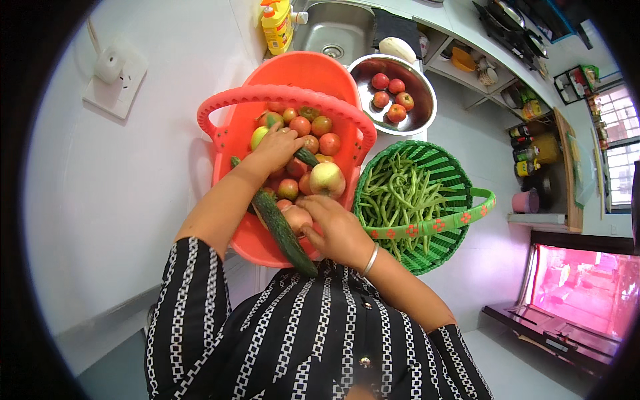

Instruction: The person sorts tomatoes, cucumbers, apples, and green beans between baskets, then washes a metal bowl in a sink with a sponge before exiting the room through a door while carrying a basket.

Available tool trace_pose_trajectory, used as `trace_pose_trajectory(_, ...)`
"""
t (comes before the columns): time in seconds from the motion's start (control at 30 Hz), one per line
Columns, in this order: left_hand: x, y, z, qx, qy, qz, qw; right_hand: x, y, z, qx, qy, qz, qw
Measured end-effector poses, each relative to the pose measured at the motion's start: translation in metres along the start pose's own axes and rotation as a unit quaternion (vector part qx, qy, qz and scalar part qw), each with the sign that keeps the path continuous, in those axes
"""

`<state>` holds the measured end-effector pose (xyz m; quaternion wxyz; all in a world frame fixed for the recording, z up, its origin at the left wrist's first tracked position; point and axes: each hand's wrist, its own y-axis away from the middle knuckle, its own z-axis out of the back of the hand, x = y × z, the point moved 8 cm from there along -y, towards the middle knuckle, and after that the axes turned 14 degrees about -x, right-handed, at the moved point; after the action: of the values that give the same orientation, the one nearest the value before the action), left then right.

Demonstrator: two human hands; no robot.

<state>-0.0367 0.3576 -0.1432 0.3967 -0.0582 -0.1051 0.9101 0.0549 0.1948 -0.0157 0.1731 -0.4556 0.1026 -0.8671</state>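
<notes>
A red plastic basket (250, 243) with a thick arched handle holds several tomatoes (329, 144), dark green cucumbers (283, 230) and a pale yellow-green apple (327, 179). My left hand (277, 148) reaches in from the left, its fingers bent down among the tomatoes beside a cucumber end; what lies under them is hidden. At the near right part of the basket, my right hand (340, 230) has thumb and fingers around a pinkish-tan round piece of produce (297, 218). The longest cucumber lies slanting across the near side of the basket, its end over the rim.
A green woven basket (463, 177) of green beans (403, 197) stands to the right. Beyond it, a steel bowl (427, 110) holds several red apples (397, 113). Farther back are a sink (350, 30), a pale oblong melon (398, 49) and a yellow bottle (277, 30). A wall (120, 220) borders the left.
</notes>
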Motion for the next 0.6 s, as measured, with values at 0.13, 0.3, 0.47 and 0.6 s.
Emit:
trace_pose_trajectory(0.13,-0.008,0.015,0.052,0.285,0.041,0.104,0.952,0.003,-0.025,0.010,-0.028,-0.003,-0.012,1.000)
trace_pose_trajectory(0.3,0.032,-0.020,0.046,0.213,0.199,0.249,0.924,0.006,-0.056,0.008,0.012,0.055,-0.027,0.998)
trace_pose_trajectory(0.47,0.069,-0.082,-0.031,0.040,0.152,0.339,0.928,-0.004,-0.055,0.005,-0.044,0.028,-0.091,0.995)
trace_pose_trajectory(0.6,0.067,-0.109,-0.059,0.015,0.081,0.318,0.945,-0.012,-0.042,0.013,-0.078,0.011,-0.152,0.985)
